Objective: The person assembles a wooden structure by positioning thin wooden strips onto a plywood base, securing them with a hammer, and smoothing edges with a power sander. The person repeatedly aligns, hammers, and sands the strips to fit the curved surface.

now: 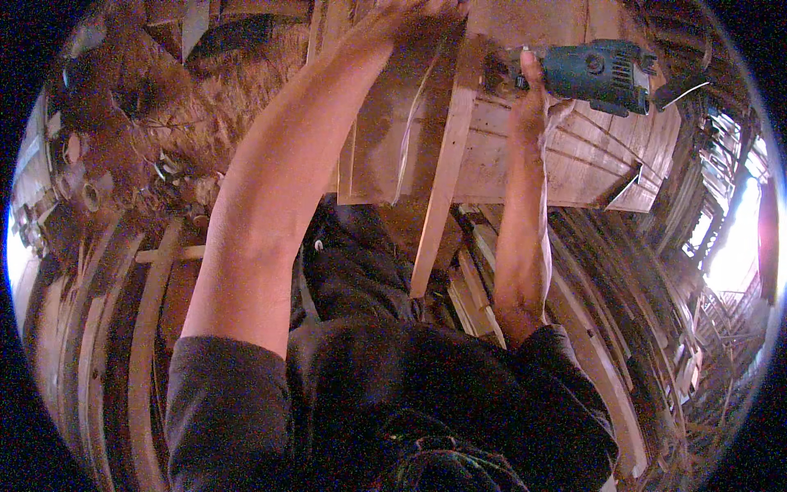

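My right hand is closed around the front end of a teal corded power tool, its thumb up along the body. The tool lies sideways above a wooden panel marked with dark lines; its working end is blurred and partly in shadow. A long wooden strip crosses the panel's near edge and slants down toward me. At the top edge, my left hand is by the strip's far end, cut off by the picture, so its grip is unclear. A thin pale strand hangs below it.
Long planks are stacked on the left, and more boards lie on the right. A brown, litter-strewn surface with small round pieces extends far left. Behind the tool runs its dark cord. Bright daylight enters at right.
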Motion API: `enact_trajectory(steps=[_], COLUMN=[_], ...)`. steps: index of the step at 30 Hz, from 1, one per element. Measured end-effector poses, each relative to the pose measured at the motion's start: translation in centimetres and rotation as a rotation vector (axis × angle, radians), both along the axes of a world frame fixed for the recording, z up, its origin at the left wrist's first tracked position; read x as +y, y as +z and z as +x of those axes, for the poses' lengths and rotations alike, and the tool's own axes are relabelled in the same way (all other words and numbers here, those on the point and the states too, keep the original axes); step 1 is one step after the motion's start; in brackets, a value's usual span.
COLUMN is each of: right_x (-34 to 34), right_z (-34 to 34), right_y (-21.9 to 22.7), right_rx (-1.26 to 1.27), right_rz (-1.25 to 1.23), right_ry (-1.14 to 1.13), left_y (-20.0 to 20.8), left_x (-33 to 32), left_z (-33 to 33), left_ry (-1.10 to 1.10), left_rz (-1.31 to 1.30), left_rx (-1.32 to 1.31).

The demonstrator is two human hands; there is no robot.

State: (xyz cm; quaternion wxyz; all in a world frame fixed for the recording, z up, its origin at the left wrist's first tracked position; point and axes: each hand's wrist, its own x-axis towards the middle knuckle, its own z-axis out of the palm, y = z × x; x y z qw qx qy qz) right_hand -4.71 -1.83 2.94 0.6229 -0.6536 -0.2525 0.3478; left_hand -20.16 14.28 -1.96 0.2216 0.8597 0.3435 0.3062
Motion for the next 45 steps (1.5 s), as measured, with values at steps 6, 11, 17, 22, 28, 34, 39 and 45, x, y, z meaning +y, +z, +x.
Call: enact_trajectory(steps=[6, 11, 17, 22, 28, 34, 39, 45], right_x=[-1.3, -1.0, -1.4, -1.3, -1.5, -2.5, -0.9, -0.5], right_z=[2.5, 0.7, 1.4, 1.5, 0.8, 2.0, 1.4, 0.5], right_y=[-2.3, -0.3, -0.9, -1.6, -2.1, -3.8, -2.6, -2.2], right_rx=[0.005, 0.044, -0.029, -0.016, -0.049, -0.128, -0.176, -0.167], right_rz=[-0.071, -0.185, -0.216, -0.17, -0.154, -0.085, -0.048, -0.033], right_ry=[0.015, 0.036, 0.041, 0.036, 0.013, 0.033, -0.02, -0.09], left_y=[-0.2, -0.6, -0.2, -0.8, -1.5, -3.1, -0.3, 1.8], left_x=[-0.6, -0.2, 0.1, 0.3, 0.3, -1.2, 0.0, 0.3], left_z=[-0.1, 0.2, 0.6, 0.9, 0.7, 0.6, 0.7, 0.1], left_ry=[-0.027, 0.017, -0.015, 0.008, 0.015, 0.082, 0.118, 0.05], left_rz=[0.029, -0.027, -0.102, -0.065, -0.035, 0.226, 0.192, 0.139], left_rx=[-0.061, 0.124, 0.081, 0.143, 0.089, -0.233, -0.065, -0.074])
